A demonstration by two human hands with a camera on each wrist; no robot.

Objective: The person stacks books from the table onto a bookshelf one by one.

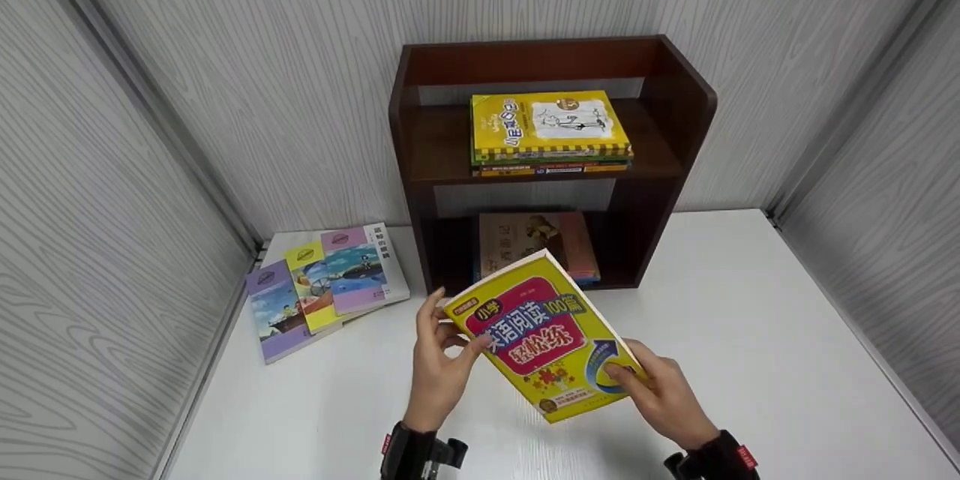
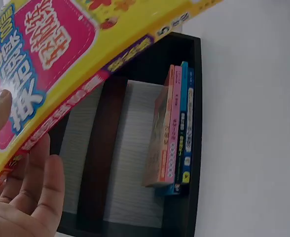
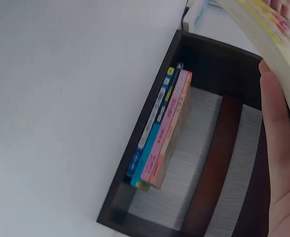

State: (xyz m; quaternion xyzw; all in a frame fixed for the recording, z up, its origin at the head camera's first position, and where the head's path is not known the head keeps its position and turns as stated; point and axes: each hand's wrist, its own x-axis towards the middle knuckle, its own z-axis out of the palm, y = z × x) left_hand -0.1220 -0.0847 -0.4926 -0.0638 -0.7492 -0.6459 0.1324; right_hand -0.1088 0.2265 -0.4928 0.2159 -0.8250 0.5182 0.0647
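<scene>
A yellow paperback book [image 1: 551, 390] with a pink title panel is held tilted between both hands, in front of the bookshelf. My left hand [image 1: 439, 371] grips its upper left corner, thumb on the cover and fingers behind, as the left wrist view also shows. At the lower right edge, my right hand [image 1: 667, 397] pinches the book with the thumb on the cover. In the right wrist view the page edges [image 3: 278, 64] of the book face the camera, with fingers of the right hand [image 3: 283, 143] along its underside.
A dark brown two-tier bookshelf [image 1: 652, 217] stands at the back of the white table [image 1: 750, 300]. Its upper shelf bears a stack of books topped by a yellow one [image 1: 551, 124]; several books [image 1: 517, 236] lie on the lower shelf. Three overlapping books [image 1: 356, 274] lie left of it.
</scene>
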